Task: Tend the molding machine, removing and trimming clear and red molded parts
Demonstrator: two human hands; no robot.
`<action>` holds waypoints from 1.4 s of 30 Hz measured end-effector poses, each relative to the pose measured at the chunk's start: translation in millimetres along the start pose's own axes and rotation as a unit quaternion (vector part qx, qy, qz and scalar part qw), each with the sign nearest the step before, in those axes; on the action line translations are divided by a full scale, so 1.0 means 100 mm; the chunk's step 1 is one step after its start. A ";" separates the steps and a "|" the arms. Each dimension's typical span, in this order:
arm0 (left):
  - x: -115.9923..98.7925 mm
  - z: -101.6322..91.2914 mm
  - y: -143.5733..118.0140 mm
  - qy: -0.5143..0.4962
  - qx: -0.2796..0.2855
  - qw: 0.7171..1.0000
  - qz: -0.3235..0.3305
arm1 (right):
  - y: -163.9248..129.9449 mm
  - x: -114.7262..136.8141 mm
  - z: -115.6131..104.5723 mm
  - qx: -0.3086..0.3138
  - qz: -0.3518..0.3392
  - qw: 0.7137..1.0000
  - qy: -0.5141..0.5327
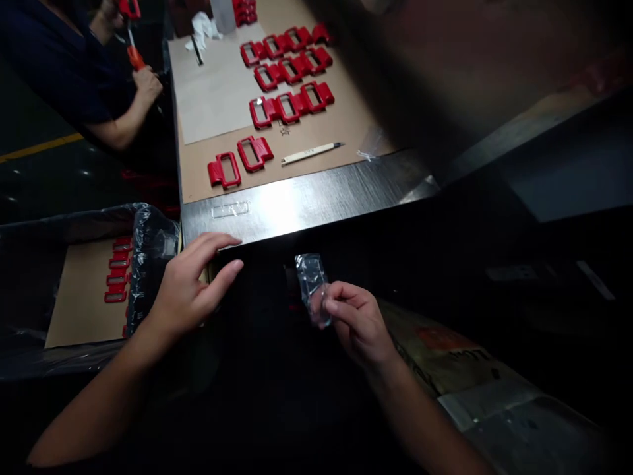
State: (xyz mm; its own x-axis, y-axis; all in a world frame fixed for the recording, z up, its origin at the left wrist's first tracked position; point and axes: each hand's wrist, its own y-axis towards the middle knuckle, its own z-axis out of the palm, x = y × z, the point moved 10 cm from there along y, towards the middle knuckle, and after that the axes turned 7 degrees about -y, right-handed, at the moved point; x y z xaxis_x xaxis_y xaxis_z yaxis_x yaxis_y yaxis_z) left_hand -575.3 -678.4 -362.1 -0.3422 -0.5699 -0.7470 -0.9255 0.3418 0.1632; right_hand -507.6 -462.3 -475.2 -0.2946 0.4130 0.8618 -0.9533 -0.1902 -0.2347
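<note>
Steel table [316,194]; right hand [359,323] pinches unlabelled clear bag [312,284].

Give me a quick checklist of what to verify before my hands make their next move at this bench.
1. Right hand grips the clear plastic bag: ok.
2. Bag contents: cannot tell.
3. Left hand free, fingers at the metal bench edge: ok.
4. Red parts laid in rows on the cardboard sheet: ok.
5. Knife lies apart from both hands: ok.
6. Co-worker's hand away from your hands: ok.
</note>
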 end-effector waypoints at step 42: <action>-0.14 2.81 -0.98 -0.644 0.223 0.518 -0.517 | -0.77 0.24 -0.38 -0.122 -0.150 0.967 -0.164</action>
State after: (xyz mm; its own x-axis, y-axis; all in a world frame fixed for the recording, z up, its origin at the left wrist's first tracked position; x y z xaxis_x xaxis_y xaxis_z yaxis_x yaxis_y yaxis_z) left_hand -434.7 -493.9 -549.3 0.9569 0.2522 -0.1442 -0.2783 0.6538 -0.7036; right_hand -443.6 -403.6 -453.9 -0.0027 0.1043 0.9945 -0.9918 0.1265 -0.0160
